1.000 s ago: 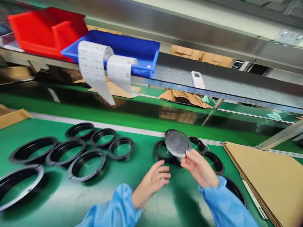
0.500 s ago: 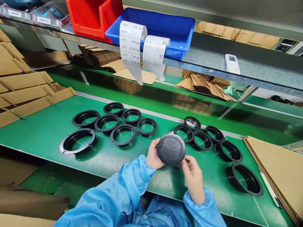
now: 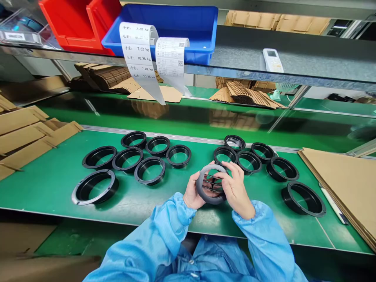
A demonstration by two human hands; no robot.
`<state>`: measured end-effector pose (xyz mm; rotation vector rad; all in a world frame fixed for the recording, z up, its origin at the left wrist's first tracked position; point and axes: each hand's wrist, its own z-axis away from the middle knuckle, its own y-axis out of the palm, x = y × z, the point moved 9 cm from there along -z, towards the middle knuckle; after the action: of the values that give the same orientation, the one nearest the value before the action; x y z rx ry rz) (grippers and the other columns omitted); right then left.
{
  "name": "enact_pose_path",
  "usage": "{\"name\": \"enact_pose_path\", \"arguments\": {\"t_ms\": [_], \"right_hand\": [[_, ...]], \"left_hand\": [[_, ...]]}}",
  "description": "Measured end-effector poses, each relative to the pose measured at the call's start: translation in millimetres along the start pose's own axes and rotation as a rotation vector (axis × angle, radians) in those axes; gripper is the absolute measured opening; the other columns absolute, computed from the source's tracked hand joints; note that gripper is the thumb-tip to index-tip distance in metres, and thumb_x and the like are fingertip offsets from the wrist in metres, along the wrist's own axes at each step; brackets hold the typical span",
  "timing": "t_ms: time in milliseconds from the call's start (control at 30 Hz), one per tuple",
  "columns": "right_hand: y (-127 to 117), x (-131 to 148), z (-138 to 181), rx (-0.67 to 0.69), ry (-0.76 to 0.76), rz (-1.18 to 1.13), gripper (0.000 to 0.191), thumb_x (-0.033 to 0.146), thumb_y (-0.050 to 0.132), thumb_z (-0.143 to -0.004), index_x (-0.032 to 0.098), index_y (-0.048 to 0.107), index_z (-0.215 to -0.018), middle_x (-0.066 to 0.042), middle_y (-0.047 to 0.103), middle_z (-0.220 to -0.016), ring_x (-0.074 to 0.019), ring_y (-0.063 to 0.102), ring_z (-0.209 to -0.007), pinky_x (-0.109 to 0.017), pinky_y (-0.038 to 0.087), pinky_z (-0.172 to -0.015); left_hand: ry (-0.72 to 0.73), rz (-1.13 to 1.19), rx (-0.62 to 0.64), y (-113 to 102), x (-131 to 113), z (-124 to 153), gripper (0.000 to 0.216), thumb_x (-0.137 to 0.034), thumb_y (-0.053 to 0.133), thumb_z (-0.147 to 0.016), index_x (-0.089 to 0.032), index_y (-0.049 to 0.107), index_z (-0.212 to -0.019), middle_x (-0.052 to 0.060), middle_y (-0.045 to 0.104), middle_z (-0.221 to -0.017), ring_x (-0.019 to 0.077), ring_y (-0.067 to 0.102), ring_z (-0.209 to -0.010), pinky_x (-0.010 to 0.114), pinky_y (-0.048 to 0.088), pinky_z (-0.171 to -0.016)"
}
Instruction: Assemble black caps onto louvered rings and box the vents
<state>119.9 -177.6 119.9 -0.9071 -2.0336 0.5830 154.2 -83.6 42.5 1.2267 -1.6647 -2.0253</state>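
Note:
A round dark grey air vent (image 3: 213, 200) is held above the front of the green bench, its face towards me. Thin slats cross its opening, and light shows between them. My left hand (image 3: 194, 192) is closed around the vent's left side, with some fingers behind it. On the right, my right hand (image 3: 237, 192) grips the rim while its fingers reach over the slats; the thumb is partly hidden. Behind the vent stand black flanged rings, the closest being one ring (image 3: 249, 162) just beyond my right hand.
Several more black rings (image 3: 150, 171) stand to the left, and another ring (image 3: 305, 199) is at the right. Cardboard sheets (image 3: 337, 176) lie at the right edge beside a cutter (image 3: 333, 203). Overhead, a shelf carries a blue bin (image 3: 173, 23) with hanging paper labels (image 3: 141, 58).
The vent's closed face has opened, and its slats now show. My right hand has moved from below the rim up over the vent's face. The whole view has shifted.

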Motion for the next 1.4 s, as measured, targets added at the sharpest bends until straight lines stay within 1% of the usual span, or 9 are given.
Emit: {"name": "enact_pose_path", "arguments": {"t_ms": [233,367,467,833,1000,1100,1167,1267,1400], "right_hand": [[2,-4,-4,0.003,0.029,-0.104,0.051,0.048,0.026,-0.107,0.025,0.072,-0.108,-0.006,0.044,-0.147,-0.0298,0.026,-0.142,-0.055,0.027,-0.117],[2,-14,-2,-0.021,0.088,-0.233,0.050,0.048,0.026,-0.108,0.027,0.070,-0.117,-0.006,0.046,-0.146,-0.0266,0.034,-0.138,-0.050,0.033,-0.115],[3,-19,0,-0.024,0.128,-0.263,0.051,0.049,0.025,-0.108,0.027,0.070,-0.119,-0.007,0.047,-0.145,-0.0263,0.036,-0.138,-0.051,0.030,-0.117],[10,-24,-2,-0.013,0.153,-0.242,0.051,0.049,0.023,-0.108,0.028,0.066,-0.128,-0.006,0.048,-0.145,-0.0259,0.038,-0.136,-0.050,0.033,-0.116],[21,6,12,0.079,-0.088,-0.039,0.050,0.050,0.029,-0.107,0.029,0.050,-0.147,-0.006,0.034,-0.157,-0.0297,0.026,-0.144,-0.055,0.029,-0.119],[30,7,21,0.149,-0.156,0.025,0.049,0.047,0.039,-0.106,0.027,0.044,-0.150,-0.007,0.030,-0.159,-0.0313,0.020,-0.147,-0.057,0.031,-0.118],[32,-3,21,0.175,-0.117,0.037,0.060,0.055,0.047,-0.101,0.024,0.040,-0.152,-0.011,0.020,-0.163,-0.0353,0.015,-0.149,-0.061,0.029,-0.118],[41,-14,16,0.289,-0.055,0.043,0.096,0.070,0.063,-0.086,0.020,0.024,-0.158,-0.018,0.007,-0.164,-0.0412,0.013,-0.149,-0.065,0.028,-0.117],[52,-8,8,0.420,-0.093,0.029,0.114,0.065,0.076,-0.074,0.021,0.016,-0.160,-0.019,0.013,-0.162,-0.0401,0.020,-0.148,-0.060,0.031,-0.117]], "left_hand": [[0.002,0.031,-0.006,1,0,-1,0.073,-0.058,0.065,-0.082,-0.028,0.048,-0.146,0.012,0.067,-0.123,0.0382,0.067,-0.108,0.062,0.039,-0.106],[0.041,0.066,-0.048,-1,-7,-4,0.066,-0.060,0.063,-0.085,-0.019,0.057,-0.136,0.017,0.069,-0.120,0.0393,0.067,-0.108,0.062,0.041,-0.104],[0.047,0.105,-0.089,-8,-8,-6,0.058,-0.060,0.060,-0.088,-0.015,0.062,-0.124,0.021,0.068,-0.123,0.0396,0.067,-0.108,0.063,0.041,-0.103],[0.014,0.141,-0.127,-5,-9,-6,0.065,-0.065,0.052,-0.091,-0.007,0.064,-0.118,0.020,0.070,-0.116,0.0341,0.067,-0.109,0.053,0.043,-0.108],[0.016,0.174,-0.226,-19,-7,-6,0.055,-0.059,0.048,-0.095,-0.013,0.066,-0.117,0.012,0.074,-0.110,0.0284,0.068,-0.109,0.045,0.048,-0.104],[-0.007,0.162,-0.294,-26,-1,-6,0.048,-0.055,0.051,-0.095,-0.014,0.068,-0.113,0.010,0.075,-0.105,0.0261,0.066,-0.112,0.039,0.049,-0.105],[-0.042,0.125,-0.302,-25,6,-6,0.046,-0.054,0.054,-0.094,-0.014,0.068,-0.113,0.010,0.075,-0.105,0.0267,0.066,-0.112,0.039,0.049,-0.105],[-0.068,0.082,-0.314,-23,12,-6,0.046,-0.050,0.056,-0.093,-0.014,0.067,-0.119,0.011,0.075,-0.108,0.0276,0.066,-0.112,0.040,0.049,-0.104],[-0.043,0.068,-0.323,-24,11,-6,0.046,-0.048,0.059,-0.092,-0.013,0.064,-0.123,0.011,0.074,-0.110,0.0278,0.066,-0.112,0.040,0.050,-0.103]]}}
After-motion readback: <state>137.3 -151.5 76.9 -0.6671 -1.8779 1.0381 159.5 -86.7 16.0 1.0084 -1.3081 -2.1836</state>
